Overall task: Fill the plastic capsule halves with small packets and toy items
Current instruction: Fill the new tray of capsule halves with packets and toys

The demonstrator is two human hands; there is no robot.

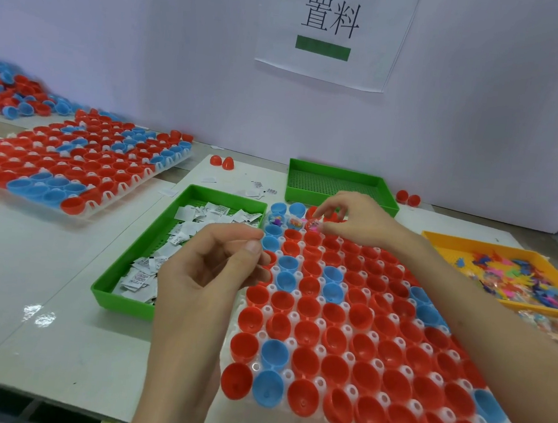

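Red and blue capsule halves (333, 365) are set in rows in a white holder (291, 342), right of the middle. Each half is stood upright, open mouth pointed up, round end down. A pink toy (315, 227) is pinched by the right hand (356, 219) near the far left corner, just over a red half. The left hand (209, 269) is held above the holder's left edge, fingers curled, thumb pressed to fingertip; whether anything is pinched cannot be told. On the left, packets (146, 276) are piled in a green tray (123, 301), its long side laid near to far. On the right, toy items (519, 274) are heaped in a yellow tray (440, 236)
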